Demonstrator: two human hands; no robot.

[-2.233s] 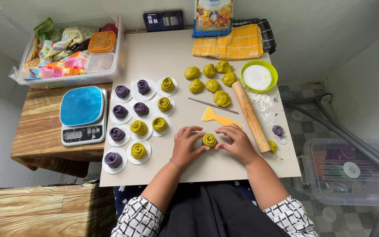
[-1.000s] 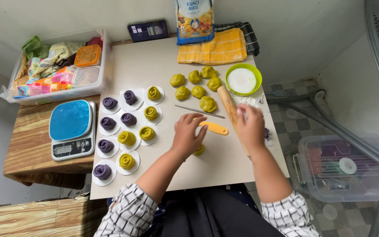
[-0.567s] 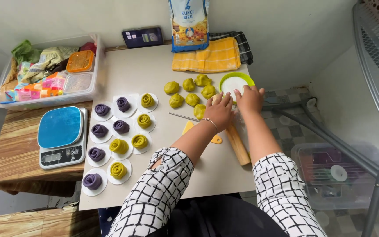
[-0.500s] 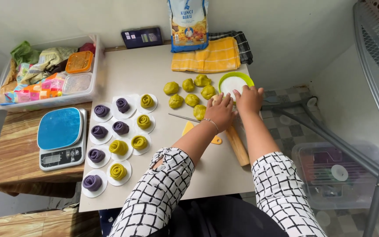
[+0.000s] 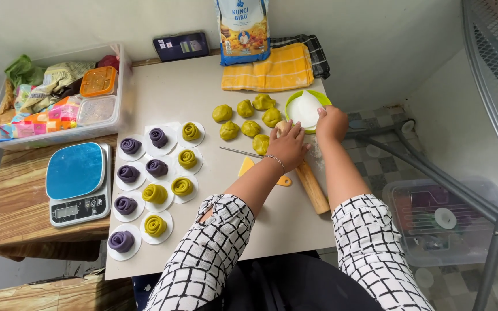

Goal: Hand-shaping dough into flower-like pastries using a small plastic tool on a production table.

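The left hand (image 5: 288, 147) rests palm-down on the far end of the rolling pin (image 5: 310, 185), fingers spread over it; whether they grip it cannot be told. The right hand (image 5: 331, 122) is at the near rim of the green bowl (image 5: 293, 103), fingertips touching the white flour inside; what, if anything, they pinch cannot be told. The two hands lie just beside each other, not touching. The pin lies on the table (image 5: 203, 86), slanting from the bowl toward the person. A knife (image 5: 238, 152) and a yellow scraper (image 5: 247, 166) lie just left of the left wrist. Seven green dough balls (image 5: 251, 128) sit in a cluster left of the bowl. Rolled green and purple buns (image 5: 155, 194), each on a paper disc, stand in rows at the table's left side. A scale (image 5: 78, 182) stands on the lower wooden table beside them. A yellow cloth (image 5: 275, 69) lies behind the bowl.
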